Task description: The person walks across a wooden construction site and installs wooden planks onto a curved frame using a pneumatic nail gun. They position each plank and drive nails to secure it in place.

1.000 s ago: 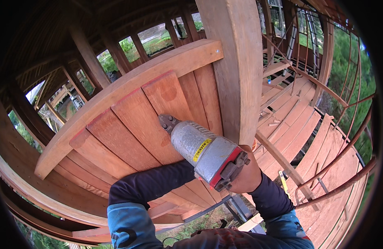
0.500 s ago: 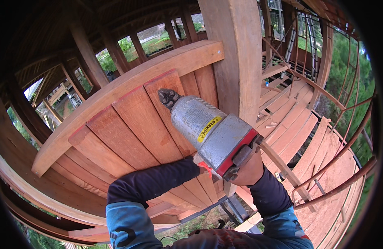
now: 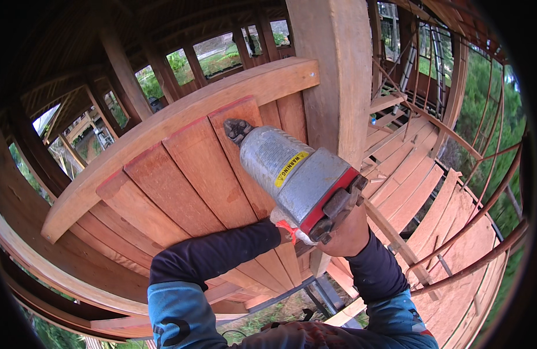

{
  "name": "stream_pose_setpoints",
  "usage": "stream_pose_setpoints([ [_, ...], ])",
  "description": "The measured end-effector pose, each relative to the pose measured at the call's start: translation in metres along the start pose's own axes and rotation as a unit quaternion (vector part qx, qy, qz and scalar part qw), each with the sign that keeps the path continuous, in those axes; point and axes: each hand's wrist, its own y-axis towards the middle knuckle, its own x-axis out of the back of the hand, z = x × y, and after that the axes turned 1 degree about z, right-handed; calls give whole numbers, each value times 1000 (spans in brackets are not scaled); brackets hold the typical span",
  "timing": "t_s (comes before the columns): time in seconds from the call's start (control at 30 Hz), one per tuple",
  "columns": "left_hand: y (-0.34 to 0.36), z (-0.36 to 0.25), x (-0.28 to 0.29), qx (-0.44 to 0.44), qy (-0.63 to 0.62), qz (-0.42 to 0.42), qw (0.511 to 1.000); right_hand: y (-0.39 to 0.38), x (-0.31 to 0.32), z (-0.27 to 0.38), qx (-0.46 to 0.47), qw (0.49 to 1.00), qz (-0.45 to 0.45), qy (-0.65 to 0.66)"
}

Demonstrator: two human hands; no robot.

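Observation:
A grey metal nail gun (image 3: 294,174) with a red band and a yellow label stands out in front of me, tilted so that its dark nose (image 3: 237,130) points up and left over the reddish boards. Behind its near end my right hand (image 3: 347,234) is closed on it; most of the fingers are hidden. My left hand (image 3: 285,235) reaches under the tool from the left, its fingers out of sight behind the body. Whitish material with a red strip (image 3: 289,230) shows below the tool, beside the left hand. The slatted boards (image 3: 193,171) sit beneath a curved wooden rail (image 3: 175,131).
A thick wooden post (image 3: 341,75) rises just beyond the tool. On the right lie loose planks (image 3: 416,174) with gaps between them, bordered by rusty metal bars (image 3: 483,244). A ladder (image 3: 438,58) stands farther off, and a dark roof covers the upper left.
The view has shifted slightly. Against the boards, the nail gun's nose sits a little farther left and its body is turned a bit; both hands stay with it.

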Motion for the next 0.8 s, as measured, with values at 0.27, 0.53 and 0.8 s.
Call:
stream_pose_setpoints([
  [0.27,5,2,-4,8,5,-10,1000,1,-4,9,-109,993,20,38],
  [0.53,10,1,-4,5,4,-22,1000,-2,-2,10,-152,986,38,50],
  [0.8,3,5,-7,-1,5,-7,1000,10,4,8,-58,998,18,4],
])
